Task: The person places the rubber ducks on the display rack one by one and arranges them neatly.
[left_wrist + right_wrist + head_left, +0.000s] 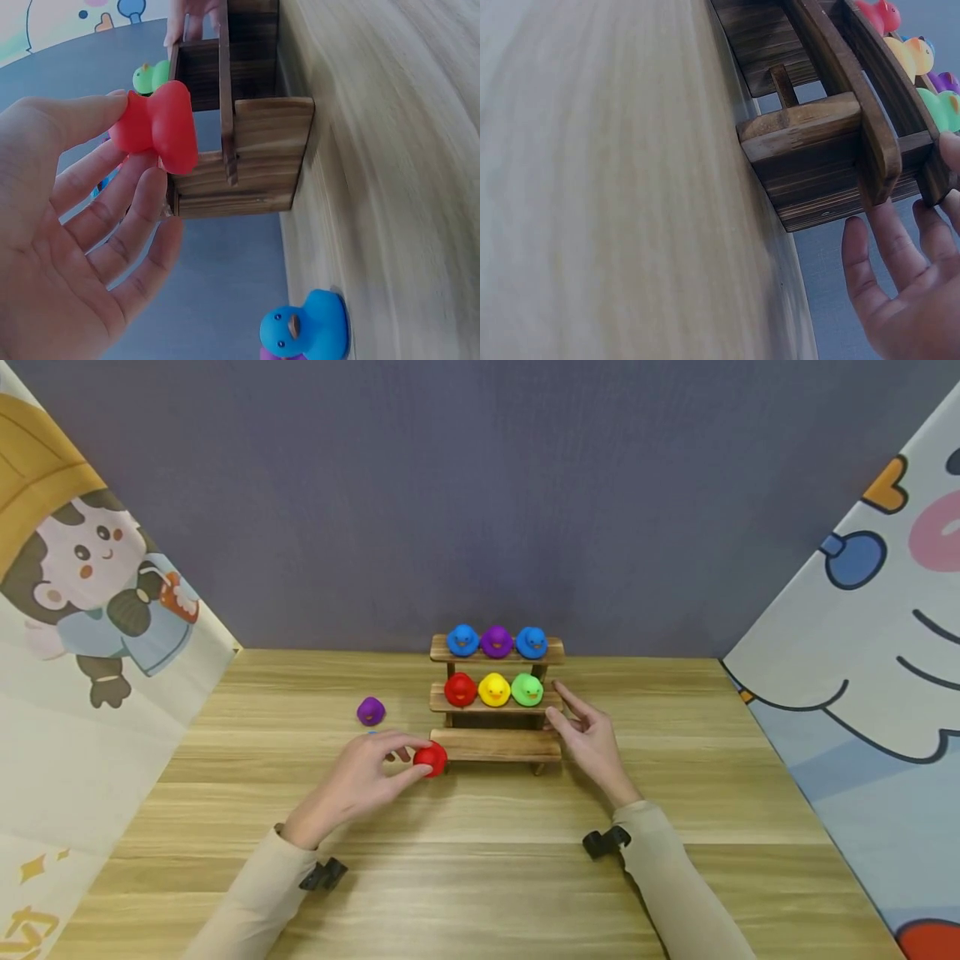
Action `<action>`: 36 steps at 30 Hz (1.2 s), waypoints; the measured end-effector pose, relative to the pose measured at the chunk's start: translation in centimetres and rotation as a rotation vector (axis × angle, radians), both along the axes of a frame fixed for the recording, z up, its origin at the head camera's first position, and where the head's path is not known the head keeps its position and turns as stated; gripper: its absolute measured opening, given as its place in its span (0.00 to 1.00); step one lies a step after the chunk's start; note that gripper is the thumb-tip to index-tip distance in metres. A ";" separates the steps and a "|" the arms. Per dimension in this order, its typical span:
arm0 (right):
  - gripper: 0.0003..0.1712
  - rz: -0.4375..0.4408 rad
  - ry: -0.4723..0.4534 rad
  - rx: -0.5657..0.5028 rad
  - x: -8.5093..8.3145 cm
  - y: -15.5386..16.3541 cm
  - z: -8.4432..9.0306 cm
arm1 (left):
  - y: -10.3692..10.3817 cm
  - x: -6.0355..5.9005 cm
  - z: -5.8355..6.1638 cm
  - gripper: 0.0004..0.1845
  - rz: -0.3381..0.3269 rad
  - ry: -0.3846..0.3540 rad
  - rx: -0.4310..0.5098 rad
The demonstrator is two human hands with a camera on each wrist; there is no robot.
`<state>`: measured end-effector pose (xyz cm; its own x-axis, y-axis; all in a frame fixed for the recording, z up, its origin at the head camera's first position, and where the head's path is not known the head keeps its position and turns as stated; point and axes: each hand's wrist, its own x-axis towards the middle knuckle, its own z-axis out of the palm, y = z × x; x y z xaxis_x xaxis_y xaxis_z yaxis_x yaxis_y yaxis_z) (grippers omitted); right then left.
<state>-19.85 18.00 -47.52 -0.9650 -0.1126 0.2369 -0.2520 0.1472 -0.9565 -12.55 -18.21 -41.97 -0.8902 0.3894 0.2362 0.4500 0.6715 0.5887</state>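
Pinching a red duck [431,758] at the left end of the wooden rack's [497,744] bottom step.

Left of the rack, a purple duck [371,711] sits apart; the left hand [358,781] holds the red duck by thumb and fingertips, a light grip that could slip. Right of the rack, the right hand [588,739] rests flat-fingered against it, holding nothing; a nudge could topple the ducks on the upper shelves.
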 end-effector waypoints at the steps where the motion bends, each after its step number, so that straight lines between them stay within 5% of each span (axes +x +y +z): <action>1: 0.33 0.001 0.000 -0.001 0.0 0.0 0.0 | 0.1 0.0 0.0 0.18 -0.001 0.004 0.002; 22: 0.33 -0.014 -0.013 -0.016 -0.1 -0.3 0.3 | 3.1 -0.8 0.8 0.17 -0.056 0.000 0.035; 36: 0.32 -0.016 -0.019 0.000 0.0 0.0 -0.2 | 6.1 -1.4 -0.3 0.15 -0.077 0.024 0.051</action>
<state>-19.83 17.97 -47.73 -0.9711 -0.0968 0.2184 -0.2312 0.1509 -0.9611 -13.99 -12.12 -42.27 -0.8520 0.4434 0.2782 0.5134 0.6037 0.6100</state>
